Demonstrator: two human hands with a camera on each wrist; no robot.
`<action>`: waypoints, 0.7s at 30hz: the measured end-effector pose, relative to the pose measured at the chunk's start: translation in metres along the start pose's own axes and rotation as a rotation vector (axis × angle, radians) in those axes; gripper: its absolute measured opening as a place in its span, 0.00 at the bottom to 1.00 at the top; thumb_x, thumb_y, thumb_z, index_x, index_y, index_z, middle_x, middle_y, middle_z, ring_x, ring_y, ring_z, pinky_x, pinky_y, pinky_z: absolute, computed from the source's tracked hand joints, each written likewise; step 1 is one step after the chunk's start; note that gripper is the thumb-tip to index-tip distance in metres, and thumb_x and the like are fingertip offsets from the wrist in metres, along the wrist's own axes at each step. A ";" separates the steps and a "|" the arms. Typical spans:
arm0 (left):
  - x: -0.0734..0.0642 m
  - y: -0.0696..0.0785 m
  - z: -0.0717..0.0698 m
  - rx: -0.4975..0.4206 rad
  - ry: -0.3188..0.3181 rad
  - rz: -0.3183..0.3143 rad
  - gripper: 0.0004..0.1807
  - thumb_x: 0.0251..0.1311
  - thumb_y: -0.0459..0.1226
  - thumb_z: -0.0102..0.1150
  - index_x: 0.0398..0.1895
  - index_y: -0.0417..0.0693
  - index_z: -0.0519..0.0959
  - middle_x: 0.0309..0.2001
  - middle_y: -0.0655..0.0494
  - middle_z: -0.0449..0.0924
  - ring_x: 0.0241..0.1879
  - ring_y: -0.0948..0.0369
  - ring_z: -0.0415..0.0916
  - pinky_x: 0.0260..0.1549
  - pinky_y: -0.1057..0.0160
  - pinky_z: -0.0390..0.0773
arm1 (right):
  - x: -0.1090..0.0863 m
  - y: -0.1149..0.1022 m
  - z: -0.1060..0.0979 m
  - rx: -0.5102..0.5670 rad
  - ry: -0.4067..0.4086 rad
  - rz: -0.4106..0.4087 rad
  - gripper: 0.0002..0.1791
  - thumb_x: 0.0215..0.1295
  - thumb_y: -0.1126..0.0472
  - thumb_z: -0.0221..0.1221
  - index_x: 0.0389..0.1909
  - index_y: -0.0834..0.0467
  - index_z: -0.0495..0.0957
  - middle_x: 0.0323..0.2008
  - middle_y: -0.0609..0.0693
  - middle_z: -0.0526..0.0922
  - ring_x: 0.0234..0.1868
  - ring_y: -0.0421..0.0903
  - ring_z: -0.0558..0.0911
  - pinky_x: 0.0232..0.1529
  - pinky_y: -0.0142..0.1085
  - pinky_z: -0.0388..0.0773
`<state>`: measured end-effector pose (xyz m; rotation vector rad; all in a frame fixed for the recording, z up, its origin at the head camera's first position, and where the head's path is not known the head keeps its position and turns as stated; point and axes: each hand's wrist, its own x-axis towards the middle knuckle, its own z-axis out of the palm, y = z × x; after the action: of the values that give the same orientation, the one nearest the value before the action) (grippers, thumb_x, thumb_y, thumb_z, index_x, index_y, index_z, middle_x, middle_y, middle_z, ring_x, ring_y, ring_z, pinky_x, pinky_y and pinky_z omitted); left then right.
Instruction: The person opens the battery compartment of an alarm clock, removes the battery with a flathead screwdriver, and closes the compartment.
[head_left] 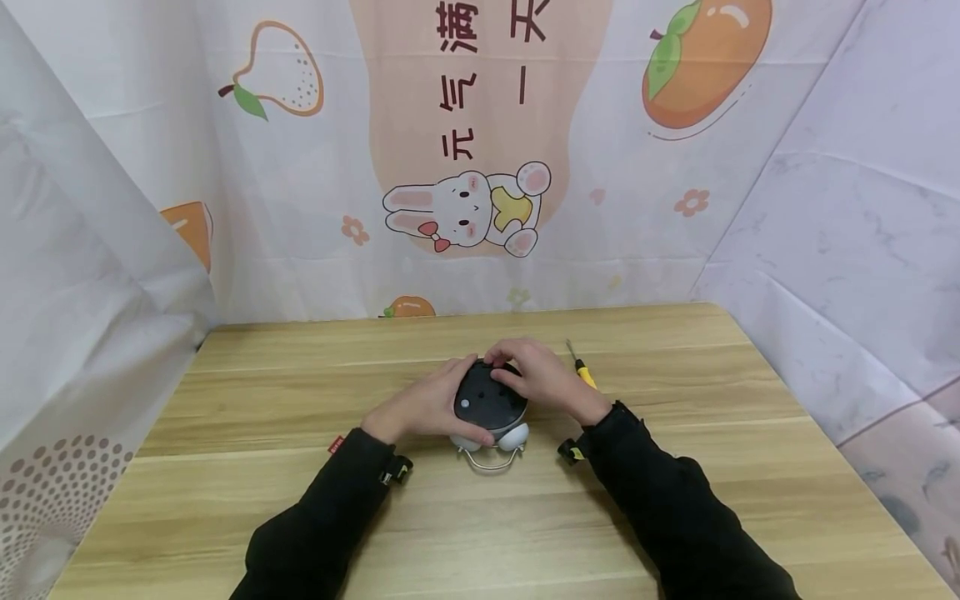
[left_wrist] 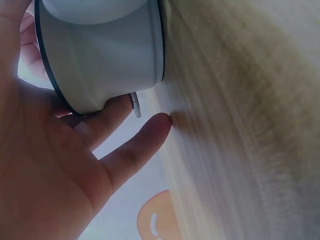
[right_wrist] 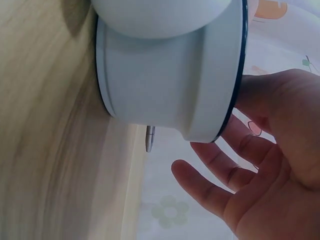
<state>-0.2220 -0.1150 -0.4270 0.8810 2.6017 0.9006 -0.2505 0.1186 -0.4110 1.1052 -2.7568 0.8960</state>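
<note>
Alarm clock [head_left: 489, 406] in left hand [head_left: 433, 403], seemingly face-down

Layout, table [head_left: 480, 542]
I find the alarm clock [head_left: 491, 408] lying back-up on it, handle [head_left: 491, 467] nearside, left hand [head_left: 431, 402] at its left, right hand [head_left: 538, 375] at its far right, screwdriver [head_left: 582, 369] right of that hand, curtain [head_left: 637, 250] behind the table.

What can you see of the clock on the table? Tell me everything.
The clock lies face down on the wooden table, flat black back up with a pale round spot. Its rounded white casing looks like metal or plastic. Two white bells and a curved metal handle point toward the person; a metal foot shows at the far end. The left hand grips its side; the right hand touches its back.
</note>
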 end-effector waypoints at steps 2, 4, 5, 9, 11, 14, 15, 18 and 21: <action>0.000 0.000 0.000 -0.005 0.000 -0.002 0.72 0.40 0.70 0.73 0.82 0.49 0.47 0.73 0.53 0.60 0.64 0.59 0.66 0.61 0.55 0.70 | 0.000 0.000 -0.001 0.009 -0.010 0.015 0.09 0.70 0.64 0.64 0.49 0.57 0.83 0.43 0.48 0.85 0.45 0.43 0.83 0.49 0.39 0.80; 0.000 -0.001 0.000 -0.007 0.000 -0.001 0.72 0.40 0.70 0.73 0.82 0.49 0.47 0.73 0.53 0.60 0.64 0.59 0.66 0.61 0.55 0.70 | -0.001 0.000 -0.002 0.017 -0.019 0.023 0.10 0.70 0.64 0.64 0.50 0.58 0.83 0.43 0.49 0.85 0.45 0.43 0.83 0.49 0.40 0.80; 0.000 -0.001 0.001 -0.007 -0.001 -0.002 0.72 0.40 0.70 0.73 0.82 0.49 0.47 0.73 0.53 0.59 0.64 0.58 0.66 0.61 0.55 0.70 | -0.001 0.000 -0.003 0.019 -0.022 0.021 0.10 0.70 0.64 0.64 0.50 0.58 0.83 0.43 0.49 0.85 0.45 0.43 0.83 0.49 0.40 0.80; 0.001 -0.001 0.001 -0.007 0.000 -0.001 0.72 0.39 0.71 0.73 0.82 0.49 0.47 0.73 0.53 0.59 0.64 0.58 0.66 0.61 0.55 0.70 | -0.002 0.000 -0.005 0.016 -0.028 0.004 0.12 0.69 0.65 0.65 0.51 0.60 0.83 0.42 0.50 0.86 0.44 0.44 0.84 0.48 0.41 0.80; 0.001 -0.001 0.000 -0.007 -0.001 -0.004 0.72 0.39 0.71 0.73 0.82 0.49 0.47 0.74 0.53 0.59 0.64 0.58 0.66 0.61 0.55 0.70 | -0.002 0.000 -0.006 0.015 -0.030 -0.006 0.12 0.69 0.65 0.65 0.51 0.60 0.83 0.42 0.50 0.86 0.44 0.45 0.84 0.48 0.42 0.80; 0.000 0.000 0.000 -0.005 -0.003 -0.006 0.73 0.39 0.72 0.72 0.82 0.48 0.47 0.74 0.53 0.59 0.65 0.58 0.66 0.61 0.54 0.70 | -0.002 0.000 -0.006 0.023 -0.035 -0.006 0.12 0.68 0.65 0.65 0.51 0.60 0.84 0.42 0.50 0.86 0.44 0.44 0.84 0.48 0.42 0.80; 0.000 0.000 0.000 -0.003 -0.005 -0.008 0.73 0.39 0.72 0.72 0.82 0.48 0.46 0.74 0.53 0.59 0.65 0.58 0.66 0.61 0.54 0.70 | -0.003 0.000 -0.007 0.028 -0.038 -0.004 0.12 0.68 0.65 0.66 0.51 0.60 0.84 0.42 0.50 0.86 0.44 0.44 0.84 0.48 0.42 0.81; 0.000 0.000 -0.001 -0.003 -0.009 -0.013 0.73 0.39 0.72 0.72 0.82 0.48 0.46 0.74 0.53 0.58 0.65 0.58 0.66 0.61 0.55 0.71 | -0.003 0.001 -0.008 0.033 -0.054 0.000 0.13 0.68 0.65 0.66 0.52 0.60 0.84 0.43 0.50 0.86 0.44 0.43 0.84 0.48 0.42 0.81; 0.000 -0.001 0.000 0.000 -0.010 -0.014 0.73 0.39 0.72 0.72 0.83 0.49 0.46 0.74 0.54 0.58 0.65 0.59 0.66 0.61 0.55 0.70 | -0.003 0.001 -0.009 0.038 -0.073 0.009 0.14 0.69 0.64 0.65 0.53 0.60 0.84 0.44 0.49 0.86 0.45 0.42 0.84 0.48 0.42 0.81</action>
<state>-0.2226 -0.1154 -0.4271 0.8640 2.5958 0.8900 -0.2505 0.1263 -0.4050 1.1554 -2.8165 0.9314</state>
